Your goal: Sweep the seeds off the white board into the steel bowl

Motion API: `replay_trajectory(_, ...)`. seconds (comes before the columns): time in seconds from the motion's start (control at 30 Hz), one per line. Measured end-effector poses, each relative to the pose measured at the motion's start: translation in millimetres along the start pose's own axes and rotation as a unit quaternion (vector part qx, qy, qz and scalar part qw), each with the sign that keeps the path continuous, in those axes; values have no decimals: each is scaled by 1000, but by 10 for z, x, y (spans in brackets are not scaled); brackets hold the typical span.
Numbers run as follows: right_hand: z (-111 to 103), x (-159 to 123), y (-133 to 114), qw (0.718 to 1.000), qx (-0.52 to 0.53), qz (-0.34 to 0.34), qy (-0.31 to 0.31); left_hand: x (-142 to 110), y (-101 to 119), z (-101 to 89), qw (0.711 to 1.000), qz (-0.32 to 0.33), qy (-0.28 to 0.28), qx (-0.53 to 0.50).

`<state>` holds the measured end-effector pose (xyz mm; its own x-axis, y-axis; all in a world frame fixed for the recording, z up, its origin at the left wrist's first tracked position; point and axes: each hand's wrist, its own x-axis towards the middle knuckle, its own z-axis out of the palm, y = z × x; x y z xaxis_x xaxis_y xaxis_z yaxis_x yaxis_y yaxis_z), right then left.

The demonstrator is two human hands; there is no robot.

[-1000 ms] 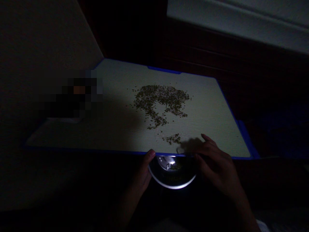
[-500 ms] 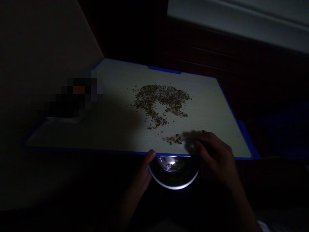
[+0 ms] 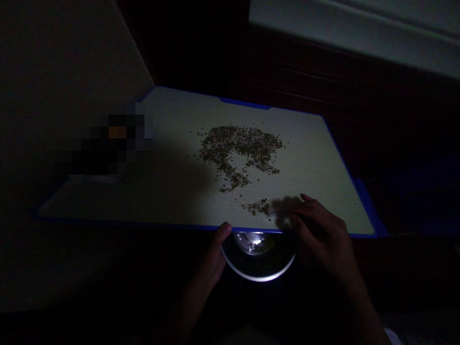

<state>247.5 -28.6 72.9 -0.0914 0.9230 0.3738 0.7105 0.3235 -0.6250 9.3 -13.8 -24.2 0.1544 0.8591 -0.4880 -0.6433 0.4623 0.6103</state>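
Observation:
A white board with a blue rim [image 3: 305, 158] carries a spread of small greenish-brown grains or beans [image 3: 240, 139]. Close to its near edge lies a smaller cluster of them [image 3: 259, 207]. My right hand [image 3: 325, 235] is closed over this near edge, pinching a thin, dark implement [image 3: 282, 212] whose tip touches the small cluster; its kind is too dim to make out. Below the edge is a shiny metal bowl [image 3: 259, 278] with some grains inside. My left hand [image 3: 217, 254] grips the bowl's left side, thumb up at the board's rim, its other fingers mostly hidden.
On the board's left part rests a dark, pixelated object [image 3: 108, 148], casting a shadow. A pale ledge [image 3: 352, 33] runs across the upper right. Blue material [image 3: 427, 191] shows dimly at the right. The surroundings are very dark.
The implement's tip in my right hand has shifted slightly down and left, and a few grains of the small cluster have moved toward the near edge. My left hand and the bowl stay put.

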Motion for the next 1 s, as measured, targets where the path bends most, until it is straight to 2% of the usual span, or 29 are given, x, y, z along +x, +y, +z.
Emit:
replay_trajectory(0.23, -16, -12, 2, 1000, 5, -4, -3, -2, -4, -6, 1000, -6, -4, -7)
replay_trajectory(0.43, 21, 1, -3, 1000, 4, 20, 17, -17, 4, 7, 1000, -6, -1, -8)
replay_trajectory(0.8, -4, 27, 14, 1000, 9, 6, -29, -4, -9, -4, 1000, 2, -8, -5)
replay_trajectory(1.0, -15, 4, 33, 999, 20, 7, -28, -1, 1, 5, 1000, -6, 2, 4)
